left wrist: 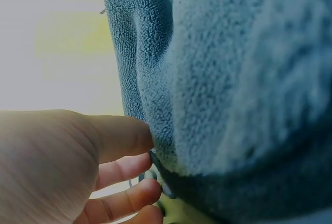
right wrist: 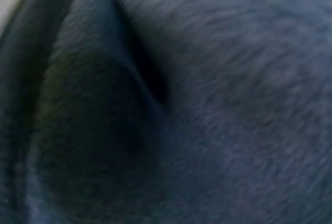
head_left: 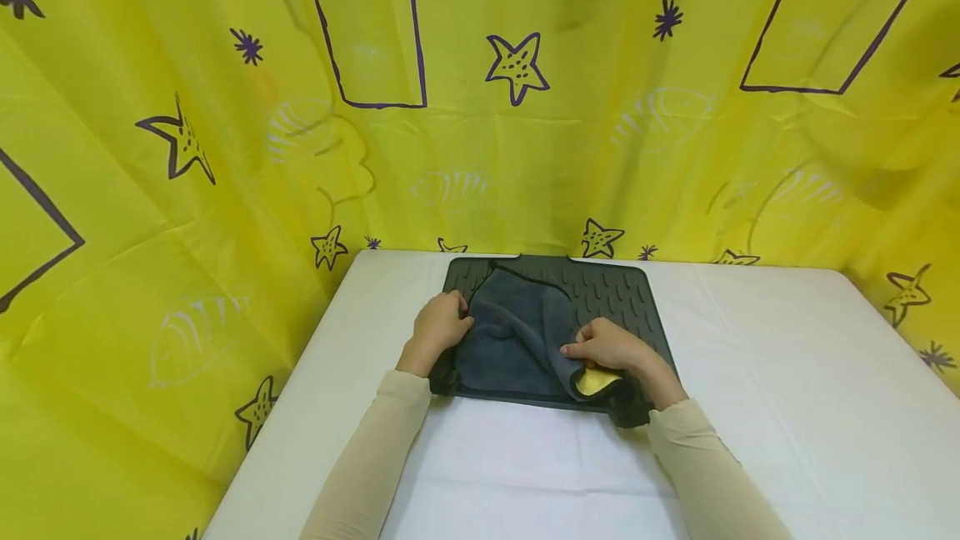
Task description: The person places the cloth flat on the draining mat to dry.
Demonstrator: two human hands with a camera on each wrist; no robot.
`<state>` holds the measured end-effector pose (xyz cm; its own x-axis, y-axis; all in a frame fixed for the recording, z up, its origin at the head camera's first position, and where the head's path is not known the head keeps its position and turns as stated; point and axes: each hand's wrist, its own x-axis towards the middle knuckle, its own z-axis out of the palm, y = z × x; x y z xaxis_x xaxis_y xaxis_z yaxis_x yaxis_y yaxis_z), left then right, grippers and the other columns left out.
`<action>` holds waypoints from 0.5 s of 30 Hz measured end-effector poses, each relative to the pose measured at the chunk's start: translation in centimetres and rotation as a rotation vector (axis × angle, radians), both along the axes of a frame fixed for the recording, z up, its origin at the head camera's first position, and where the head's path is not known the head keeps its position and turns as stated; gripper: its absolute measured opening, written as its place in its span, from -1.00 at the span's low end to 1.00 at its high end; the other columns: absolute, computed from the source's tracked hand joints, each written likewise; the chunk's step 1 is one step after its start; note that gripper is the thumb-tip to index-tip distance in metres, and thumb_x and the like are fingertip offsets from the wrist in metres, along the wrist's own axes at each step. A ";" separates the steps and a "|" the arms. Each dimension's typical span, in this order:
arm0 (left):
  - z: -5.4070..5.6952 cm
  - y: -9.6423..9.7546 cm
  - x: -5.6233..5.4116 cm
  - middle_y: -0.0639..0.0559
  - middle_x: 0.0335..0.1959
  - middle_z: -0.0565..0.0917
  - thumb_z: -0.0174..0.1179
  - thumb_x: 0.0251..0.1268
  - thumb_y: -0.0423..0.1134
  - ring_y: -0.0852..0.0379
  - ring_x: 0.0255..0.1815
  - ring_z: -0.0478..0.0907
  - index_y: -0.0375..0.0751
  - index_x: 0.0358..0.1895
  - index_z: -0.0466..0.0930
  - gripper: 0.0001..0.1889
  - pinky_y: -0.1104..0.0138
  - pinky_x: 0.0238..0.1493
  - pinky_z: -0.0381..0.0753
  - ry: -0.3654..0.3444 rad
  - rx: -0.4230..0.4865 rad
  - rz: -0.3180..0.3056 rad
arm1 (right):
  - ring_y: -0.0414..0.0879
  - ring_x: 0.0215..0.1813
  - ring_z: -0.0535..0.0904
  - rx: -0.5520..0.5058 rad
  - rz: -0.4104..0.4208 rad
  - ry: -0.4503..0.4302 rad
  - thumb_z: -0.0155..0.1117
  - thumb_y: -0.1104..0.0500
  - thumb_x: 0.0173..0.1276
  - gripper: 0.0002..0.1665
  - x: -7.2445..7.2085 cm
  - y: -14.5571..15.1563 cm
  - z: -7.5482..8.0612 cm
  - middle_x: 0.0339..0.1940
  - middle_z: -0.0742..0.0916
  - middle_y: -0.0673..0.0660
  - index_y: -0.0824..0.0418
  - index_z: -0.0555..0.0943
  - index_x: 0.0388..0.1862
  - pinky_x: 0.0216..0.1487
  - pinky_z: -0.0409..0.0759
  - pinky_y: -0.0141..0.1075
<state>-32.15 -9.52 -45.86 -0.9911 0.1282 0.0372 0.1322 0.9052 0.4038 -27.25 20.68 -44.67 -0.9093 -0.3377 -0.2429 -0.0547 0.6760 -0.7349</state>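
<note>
A grey-blue plush cloth point(head_left: 510, 340) with dark edging is held up over the dark ridged mat point(head_left: 618, 294), its middle creased by folds. My left hand point(head_left: 441, 322) pinches its left edge; in the left wrist view the thumb and forefinger of this hand point(left wrist: 57, 162) meet at the fuzzy cloth point(left wrist: 207, 79), the other fingers loosely bent below. With thumb and fingers my right hand point(head_left: 611, 347) pinches the right side, where a turned-back corner shows a yellow underside point(head_left: 597, 379). Cloth point(right wrist: 233, 105) fills the right wrist view, and the right hand is hidden there.
The mat lies at the far side of a table covered in white point(head_left: 765, 357). A yellow curtain point(head_left: 465, 140) with purple stars and rectangles hangs behind the table and along both sides. Dark wrist cameras sit below both hands, close to the mat's near edge.
</note>
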 end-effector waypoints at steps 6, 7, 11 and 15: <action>0.1 -0.2 0.0 -0.13 -0.08 0.71 0.36 0.35 -0.11 -0.09 -0.03 0.65 -0.19 -0.04 0.63 -0.73 0.06 0.00 0.62 -0.028 0.019 0.009 | -0.19 -0.57 0.33 -0.092 -0.119 0.049 0.21 0.18 0.40 -0.71 -0.3 0.6 0.8 -0.65 0.34 -0.06 0.16 0.36 -0.48 -0.50 0.37 -0.36; 0.1 -0.2 0.0 -0.13 -0.08 0.71 0.36 0.35 -0.11 -0.09 -0.04 0.65 -0.19 -0.04 0.63 -0.73 0.06 -0.01 0.62 -0.033 0.022 0.011 | -0.17 -0.54 0.36 -0.106 -0.139 0.058 0.19 0.19 0.41 -0.76 -0.3 0.8 1.1 -0.62 0.36 -0.04 0.20 0.37 -0.42 -0.48 0.43 -0.35; 0.2 -0.2 -0.1 -0.14 -0.05 0.71 0.31 0.39 -0.08 -0.10 -0.03 0.65 -0.21 -0.01 0.64 -0.71 0.05 0.00 0.62 -0.041 0.041 0.010 | -0.07 -0.35 0.46 -0.125 -0.199 0.112 0.19 0.20 0.46 -0.75 -0.2 1.8 2.1 -0.43 0.45 0.07 0.34 0.37 -0.11 -0.32 0.52 -0.27; 0.6 -0.5 0.0 -0.18 0.02 0.71 0.26 0.43 -0.07 -0.15 0.07 0.65 -0.25 0.07 0.65 -0.66 0.00 0.06 0.62 -0.033 0.062 -0.003 | 0.10 -0.08 0.47 -0.130 -0.239 0.156 0.25 0.20 0.47 -0.57 -0.4 2.3 2.5 -0.10 0.52 0.28 0.39 0.33 0.13 -0.09 0.42 -0.17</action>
<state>-32.15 -9.98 -45.22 -0.9915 0.1295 0.0129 0.1207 0.8780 0.4632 -27.65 22.95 -42.18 -0.9896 -0.1293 -0.0635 -0.0243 0.5845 -0.8110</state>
